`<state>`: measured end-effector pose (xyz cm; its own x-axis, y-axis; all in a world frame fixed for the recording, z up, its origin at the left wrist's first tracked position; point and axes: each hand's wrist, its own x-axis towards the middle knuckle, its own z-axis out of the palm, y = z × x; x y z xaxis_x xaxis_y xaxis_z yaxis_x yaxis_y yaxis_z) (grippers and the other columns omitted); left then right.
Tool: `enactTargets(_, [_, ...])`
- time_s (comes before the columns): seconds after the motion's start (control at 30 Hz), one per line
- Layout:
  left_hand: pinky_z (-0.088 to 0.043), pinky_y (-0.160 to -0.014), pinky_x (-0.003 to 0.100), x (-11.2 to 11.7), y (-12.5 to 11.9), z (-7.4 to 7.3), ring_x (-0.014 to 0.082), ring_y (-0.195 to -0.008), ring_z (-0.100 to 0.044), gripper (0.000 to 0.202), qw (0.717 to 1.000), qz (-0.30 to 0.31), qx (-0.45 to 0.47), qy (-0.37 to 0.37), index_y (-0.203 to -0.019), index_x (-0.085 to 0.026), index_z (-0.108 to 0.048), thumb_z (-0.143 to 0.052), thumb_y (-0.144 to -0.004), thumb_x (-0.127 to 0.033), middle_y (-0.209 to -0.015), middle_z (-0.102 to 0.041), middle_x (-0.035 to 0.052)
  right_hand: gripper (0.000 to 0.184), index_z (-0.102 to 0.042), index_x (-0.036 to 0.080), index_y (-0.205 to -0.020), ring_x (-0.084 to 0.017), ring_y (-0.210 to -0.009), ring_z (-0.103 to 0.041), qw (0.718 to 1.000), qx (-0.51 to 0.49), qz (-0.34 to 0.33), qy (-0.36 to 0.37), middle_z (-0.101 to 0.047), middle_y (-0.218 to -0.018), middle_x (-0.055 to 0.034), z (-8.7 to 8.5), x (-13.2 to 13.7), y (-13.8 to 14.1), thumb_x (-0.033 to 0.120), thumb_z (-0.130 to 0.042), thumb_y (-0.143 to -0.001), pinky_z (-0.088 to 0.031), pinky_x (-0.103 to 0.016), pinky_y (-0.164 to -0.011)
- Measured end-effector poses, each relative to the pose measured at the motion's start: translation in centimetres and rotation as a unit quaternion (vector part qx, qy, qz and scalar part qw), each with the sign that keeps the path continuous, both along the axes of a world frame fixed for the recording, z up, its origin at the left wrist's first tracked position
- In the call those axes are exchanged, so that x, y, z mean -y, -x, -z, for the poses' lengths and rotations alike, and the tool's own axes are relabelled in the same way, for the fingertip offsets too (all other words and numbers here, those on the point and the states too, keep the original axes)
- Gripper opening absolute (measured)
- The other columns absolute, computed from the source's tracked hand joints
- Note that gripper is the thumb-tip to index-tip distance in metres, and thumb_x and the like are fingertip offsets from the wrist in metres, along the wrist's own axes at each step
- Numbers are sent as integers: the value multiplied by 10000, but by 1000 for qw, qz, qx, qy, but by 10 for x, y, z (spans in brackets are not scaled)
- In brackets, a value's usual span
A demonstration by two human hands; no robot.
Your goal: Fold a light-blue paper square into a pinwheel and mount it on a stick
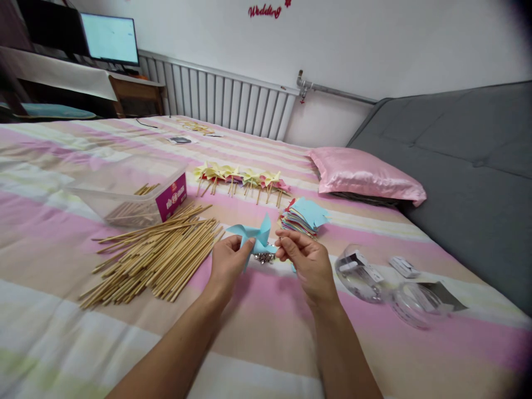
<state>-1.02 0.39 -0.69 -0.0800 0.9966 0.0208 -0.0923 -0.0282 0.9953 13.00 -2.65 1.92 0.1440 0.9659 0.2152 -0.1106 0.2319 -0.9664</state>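
Note:
A light blue paper pinwheel (256, 237) is pinched between the thumb and fingers of my left hand (231, 257). Just right of it, my right hand (305, 260) has its thumb and fingertips pressed together; whatever they hold is too small to make out. Its fingertips are close to the pinwheel's right blade. Partly hidden behind the pinwheel lies a small heap of shiny metal pieces (264, 257) on the striped bedspread (266, 343). Beyond my right hand is a stack of cut coloured paper (301, 219) with light blue sheets on top.
Thin wooden sticks (158, 257) lie spread at left, before a clear plastic box (124, 194) holding more. Finished pinwheels (241, 177) on sticks lie in a row farther back. At right are round clear containers (359, 274), a small white box (404, 267) and a pink pillow (366, 174).

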Motion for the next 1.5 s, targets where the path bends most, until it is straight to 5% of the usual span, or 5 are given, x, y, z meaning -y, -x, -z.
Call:
enactTargets(0.13, [-228, -424, 209, 3, -1, -4, 70, -424, -352, 288, 1000, -10, -24, -16, -485, -155, -514, -651, -655, -342, -449, -439, -45, 237, -713, 188, -916, -80, -504, -548, 993, 96, -61, -5, -658, -692, -5, -2, 6, 8, 371, -615, -802, -432, -201, -483])
enactTargets(0.37, [-258, -461, 210, 3, -3, -6, 76, -468, -385, 271, 998, 45, 29, -11, -513, -136, -568, -688, -638, -345, -480, -466, -35, 219, -719, 227, -951, -156, -755, -626, 939, 328, 35, -100, -699, -857, -42, 6, 3, 7, 283, -522, -874, -471, -251, -672])
enactTargets(0.93, [-350, -511, 191, 3, -3, -7, 76, -494, -482, 282, 981, 110, 152, 50, -566, -126, -637, -797, -556, -358, -532, -583, -14, 148, -699, 215, -879, -137, -766, -621, 882, 400, 138, -208, -661, -829, -38, 17, 1, 7, 268, -562, -871, -454, -233, -645])
enactTargets(1.5, [-345, -508, 204, 3, -3, -5, 83, -521, -460, 297, 991, 93, 75, -53, -606, -110, -631, -746, -637, -382, -554, -560, -8, 109, -695, 201, -767, -69, -526, -391, 950, 268, 112, -118, -522, -754, 14, 11, -2, 7, 294, -648, -798, -375, -226, -531])
